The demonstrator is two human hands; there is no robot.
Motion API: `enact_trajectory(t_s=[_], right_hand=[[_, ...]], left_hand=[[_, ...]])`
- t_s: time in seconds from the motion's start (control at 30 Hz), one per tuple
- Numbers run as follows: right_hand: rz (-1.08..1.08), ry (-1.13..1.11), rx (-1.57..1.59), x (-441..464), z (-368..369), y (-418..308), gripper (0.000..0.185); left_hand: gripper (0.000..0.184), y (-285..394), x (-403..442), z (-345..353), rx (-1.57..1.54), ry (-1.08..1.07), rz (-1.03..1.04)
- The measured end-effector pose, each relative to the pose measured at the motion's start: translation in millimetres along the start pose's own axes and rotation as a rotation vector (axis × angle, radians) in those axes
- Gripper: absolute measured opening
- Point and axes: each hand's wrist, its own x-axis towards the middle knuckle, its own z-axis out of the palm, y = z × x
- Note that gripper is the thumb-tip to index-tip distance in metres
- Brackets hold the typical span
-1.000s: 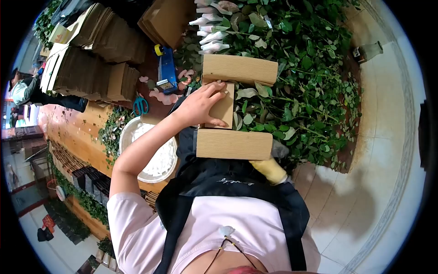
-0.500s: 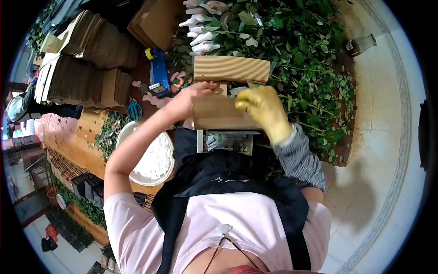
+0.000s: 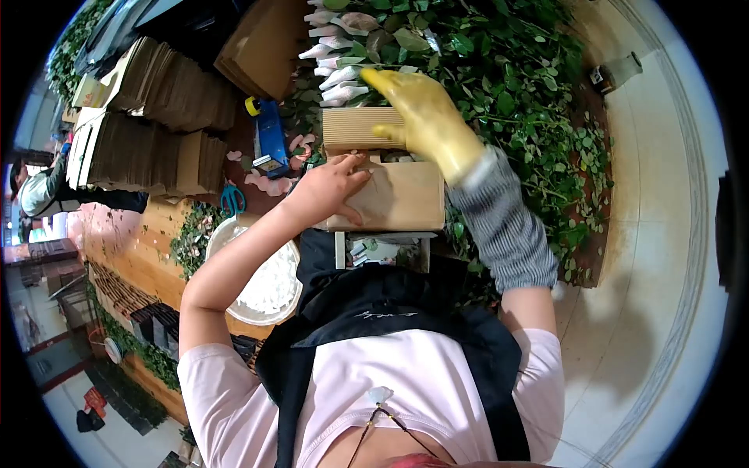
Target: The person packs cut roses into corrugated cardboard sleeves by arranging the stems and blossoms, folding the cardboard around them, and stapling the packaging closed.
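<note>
My bare left hand [image 3: 331,187] rests on the left part of a flat brown cardboard sheet [image 3: 406,195], fingers spread. My right hand [image 3: 425,121], in a yellow rubber glove, is raised above a corrugated cardboard strip [image 3: 343,129]. Its fingers are stretched apart and nothing shows in them. The strip lies just beyond the sheet and is partly hidden by the glove. Past it, a row of pale wrapped flower heads [image 3: 339,78] points left, with leafy green stems [image 3: 507,101] spreading right. Below the sheet is an open-topped box or drawer [image 3: 386,253] holding small pieces.
A blue tape dispenser [image 3: 270,140] and teal scissors [image 3: 232,200] lie to the left. A round basket [image 3: 295,300] holds many small white pieces. Stacks of folded cardboard [image 3: 140,152] stand at upper left. A glass bottle [image 3: 620,74] is at upper right. Another person [image 3: 43,187] is at far left.
The cardboard sheet, held up by the gloved hand before, now lies flat. My right hand has let go and moved up and away, fingers opened. My left hand has shifted down onto the sheet.
</note>
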Motion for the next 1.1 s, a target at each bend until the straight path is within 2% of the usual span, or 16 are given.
enact_trajectory(t_s=[0.1, 0.17, 0.2, 0.27, 0.37, 0.43, 0.47, 0.5, 0.57, 0.67, 0.7, 0.77, 0.83, 0.93, 1.03, 1.1], right_hand=[[0.06, -0.339, -0.038, -10, 18, 16, 0.046], [0.027, -0.498, -0.121, -24, 25, -12, 0.037], [0.003, -0.554, -0.16, -36, 27, -35, 0.033], [-0.024, -0.667, -0.464, -63, 23, -83, 0.028], [-0.067, -0.548, -0.559, -76, 29, -91, 0.032], [-0.069, -0.587, -0.491, -83, 39, -80, 0.03], [0.015, -0.588, -0.298, -81, 31, -66, 0.033], [-0.118, -0.278, -0.071, -92, 22, -43, 0.041], [0.558, -0.596, 0.646, -89, -6, -29, 0.05], [0.481, -0.574, 0.406, -74, -12, -37, 0.051], [0.307, -0.366, 0.372, -66, -3, -47, 0.048], [0.379, -0.577, 0.508, -37, -2, -77, 0.047], [0.12, -0.563, 0.277, -54, 41, -72, 0.049], [0.139, -0.594, 0.349, -47, 34, -75, 0.038], [0.19, -0.653, 0.327, -36, 29, -82, 0.031], [0.192, -0.675, 0.34, -35, 31, -81, 0.026]], left_hand=[[0.082, -3, -6, 1, -0.059, 0.019, -0.02], [0.075, -6, -12, 19, -0.08, 0.277, 0.041], [0.073, 5, -22, 18, -0.136, 0.167, -0.147], [0.077, 3, -32, 58, -0.184, 0.515, -0.122], [0.085, 26, -35, 73, -0.518, 0.735, -0.398], [0.086, 29, -34, 48, -0.177, 0.802, -0.3], [0.078, 28, -37, 37, -0.026, 0.578, -0.279], [0.063, 21, -37, 46, -0.018, 0.524, -0.252], [0.049, 17, -42, 51, -0.031, 0.558, -0.21], [0.048, 18, -44, 58, -0.066, 0.563, -0.216], [0.048, 18, -44, 57, -0.081, 0.57, -0.226], [0.044, 16, -48, 57, -0.135, 0.636, -0.181], [0.037, 13, -65, 64, -0.353, 0.632, -0.154], [0.031, 1, -101, 100, -0.674, 0.77, -0.472], [0.042, -28, -110, 135, -0.291, 0.682, -0.841], [0.055, -45, -100, 136, -0.296, 0.662, -0.831]])
